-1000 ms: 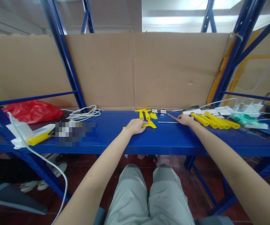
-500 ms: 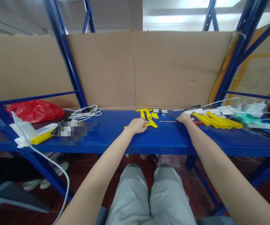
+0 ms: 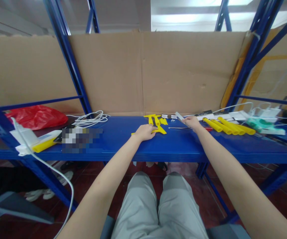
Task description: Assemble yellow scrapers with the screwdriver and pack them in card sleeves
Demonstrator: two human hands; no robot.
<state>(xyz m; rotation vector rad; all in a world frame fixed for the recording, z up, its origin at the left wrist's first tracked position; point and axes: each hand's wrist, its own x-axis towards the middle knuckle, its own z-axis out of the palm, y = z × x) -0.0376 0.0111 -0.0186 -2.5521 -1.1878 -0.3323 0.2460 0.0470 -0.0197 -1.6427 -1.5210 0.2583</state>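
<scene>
My left hand [image 3: 145,132] is closed around a yellow T-shaped plastic piece [image 3: 161,130], whose flared end sticks out to the right of the fingers. In my right hand [image 3: 192,122] is a knife [image 3: 179,116], its flat, light grey blade pointing up and left; the grip hides the handle. Just behind my left hand stand two more yellow T-shaped pieces [image 3: 150,120], with small yellow bits [image 3: 163,121] beside them. A thin metal screwdriver [image 3: 177,128] lies below the knife, its red handle [image 3: 209,129] partly behind my right wrist.
Several yellow tubes [image 3: 230,127] lie right of my right hand, near a power strip [image 3: 204,114] and a green-and-white object [image 3: 264,125]. Black-and-white small parts [image 3: 168,116] sit at the back. White cable [image 3: 93,118] and a red bag [image 3: 37,117] are on the left. Cardboard [image 3: 108,73] walls the blue bench [image 3: 118,156].
My right hand has lifted the knife from the bench and tilted it, so its blade now shows light grey. My left hand stays on the yellow piece.
</scene>
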